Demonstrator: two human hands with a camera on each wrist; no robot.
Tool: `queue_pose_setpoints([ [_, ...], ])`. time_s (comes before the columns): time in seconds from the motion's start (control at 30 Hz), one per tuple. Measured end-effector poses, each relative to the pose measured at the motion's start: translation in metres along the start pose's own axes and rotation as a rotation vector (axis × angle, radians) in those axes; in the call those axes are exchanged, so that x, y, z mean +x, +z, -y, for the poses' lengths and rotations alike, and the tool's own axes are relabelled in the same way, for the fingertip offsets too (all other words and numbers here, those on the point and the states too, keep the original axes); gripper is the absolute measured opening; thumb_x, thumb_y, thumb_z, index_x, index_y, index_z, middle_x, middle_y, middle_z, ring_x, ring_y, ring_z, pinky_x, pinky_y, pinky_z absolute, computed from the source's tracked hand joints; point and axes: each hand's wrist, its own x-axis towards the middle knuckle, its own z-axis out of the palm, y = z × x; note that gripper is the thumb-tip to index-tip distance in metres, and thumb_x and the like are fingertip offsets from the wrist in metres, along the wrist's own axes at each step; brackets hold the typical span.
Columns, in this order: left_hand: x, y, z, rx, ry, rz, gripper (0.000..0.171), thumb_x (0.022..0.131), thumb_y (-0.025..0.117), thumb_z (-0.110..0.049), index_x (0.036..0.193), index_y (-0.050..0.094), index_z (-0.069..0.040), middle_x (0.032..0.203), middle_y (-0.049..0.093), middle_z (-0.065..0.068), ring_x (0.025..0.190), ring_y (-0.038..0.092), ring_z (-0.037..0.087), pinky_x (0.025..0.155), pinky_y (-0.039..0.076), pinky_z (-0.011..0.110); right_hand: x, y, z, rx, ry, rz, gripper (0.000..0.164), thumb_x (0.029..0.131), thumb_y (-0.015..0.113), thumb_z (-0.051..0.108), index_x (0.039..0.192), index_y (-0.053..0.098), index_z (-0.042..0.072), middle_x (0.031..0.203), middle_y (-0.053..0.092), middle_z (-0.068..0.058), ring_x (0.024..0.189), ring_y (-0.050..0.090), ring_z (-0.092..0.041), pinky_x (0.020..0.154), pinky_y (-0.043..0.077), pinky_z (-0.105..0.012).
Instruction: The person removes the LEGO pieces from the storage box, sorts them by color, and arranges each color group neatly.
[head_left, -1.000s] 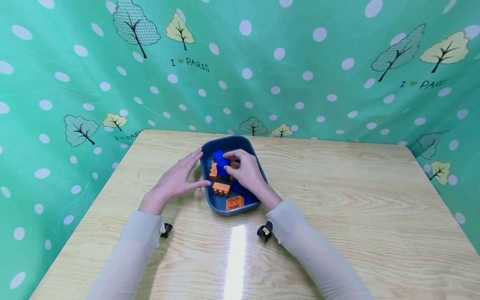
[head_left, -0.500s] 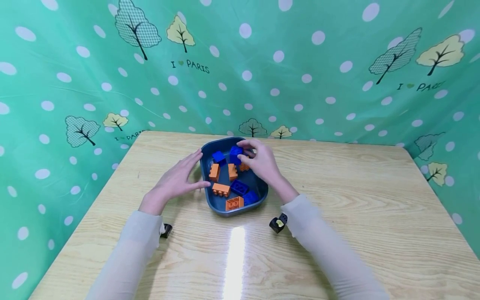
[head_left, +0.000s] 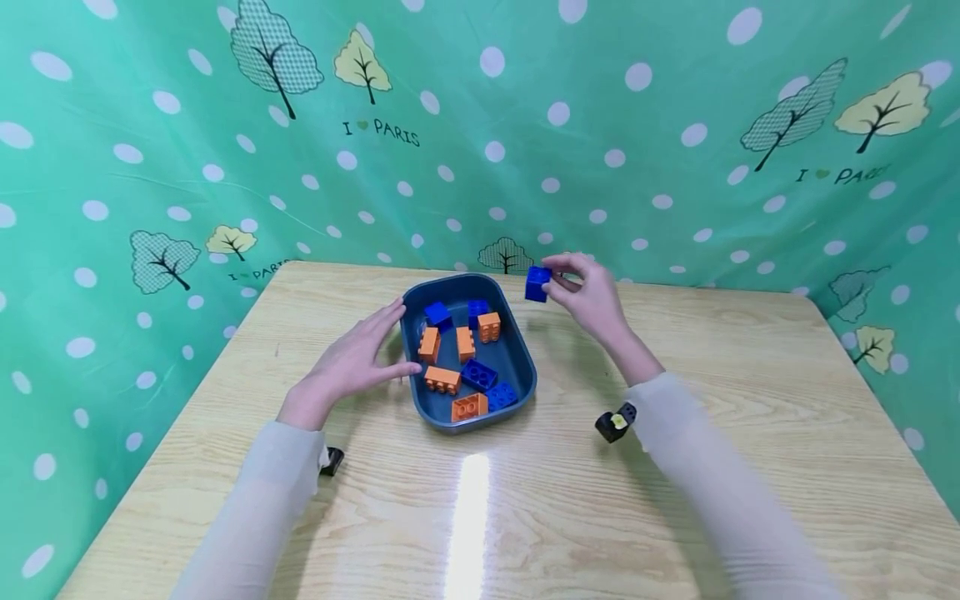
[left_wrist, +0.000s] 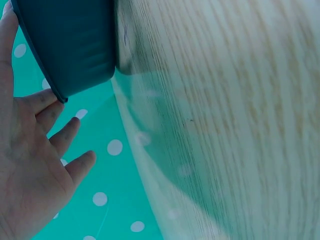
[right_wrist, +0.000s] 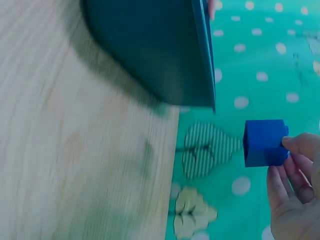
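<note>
Left hand unchanged: fingers spread wide, touching dark blue bin. Blue toy brick, over the bin half a second ago, now airborne just right of it, pinched by right hand.

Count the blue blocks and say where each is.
5: a blue block in the right hand; in the container, one at far left, one at far right, partly behind an orange block, one near the middle, one at near right.
</note>
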Motion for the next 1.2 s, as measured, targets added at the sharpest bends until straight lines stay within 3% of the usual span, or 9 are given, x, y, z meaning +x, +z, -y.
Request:
queue_pose_setpoints([
  [0.2, 0.000, 0.000, 0.000, 0.002, -0.003, 0.000, 0.107, 0.082, 0.061, -0.073, 0.162, 0.012, -0.022, 0.170, 0.006, 0.001, 0.156, 0.014, 0.036, 0.123, 0.021, 0.062, -0.002, -0.028, -0.017, -0.048, 0.003, -0.031, 0.035, 0.093, 0.067, 0.001, 0.127, 0.062, -0.004, 0.132, 0.059, -0.021, 0.128, 0.057, -0.034, 0.106, 0.052, -0.031],
  [0.37, 0.000, 0.001, 0.002, 0.002, 0.003, -0.003, 0.108, 0.082, 0.061, -0.075, 0.162, 0.012, -0.022, 0.170, 0.005, -0.001, 0.156, 0.014, 0.035, 0.123, 0.021, 0.062, -0.005, -0.041, -0.035, -0.037, 0.023, -0.042, 0.038, 0.092, 0.066, -0.003, 0.129, 0.060, -0.007, 0.135, 0.057, -0.023, 0.129, 0.055, -0.035, 0.104, 0.051, -0.022],
  [0.47, 0.000, 0.001, 0.002, 0.001, 0.007, -0.006, 0.108, 0.082, 0.061, -0.075, 0.162, 0.012, -0.022, 0.170, 0.006, 0.000, 0.156, 0.014, 0.035, 0.123, 0.021, 0.062, -0.008, -0.047, -0.040, -0.030, 0.053, -0.038, 0.039, 0.091, 0.066, -0.005, 0.129, 0.059, -0.008, 0.135, 0.056, -0.024, 0.130, 0.054, -0.037, 0.105, 0.050, -0.023],
  [0.7, 0.000, 0.002, 0.002, 0.004, 0.008, -0.010, 0.108, 0.081, 0.060, -0.076, 0.162, 0.011, -0.024, 0.170, 0.007, 0.002, 0.155, 0.015, 0.036, 0.123, 0.022, 0.062, -0.011, -0.054, -0.065, -0.058, 0.121, -0.043, 0.039, 0.092, 0.064, -0.006, 0.130, 0.057, -0.009, 0.136, 0.056, -0.025, 0.132, 0.053, -0.037, 0.105, 0.049, -0.021],
  [1.2, 0.001, 0.004, 0.003, 0.002, 0.007, -0.016, 0.106, 0.082, 0.061, -0.074, 0.162, 0.012, -0.024, 0.170, 0.008, 0.001, 0.155, 0.016, 0.035, 0.122, 0.024, 0.062, -0.015, -0.057, -0.092, -0.083, 0.191, -0.005, 0.041, 0.093, 0.060, -0.009, 0.133, 0.056, -0.007, 0.140, 0.054, -0.025, 0.134, 0.052, -0.038, 0.105, 0.049, -0.022],
])
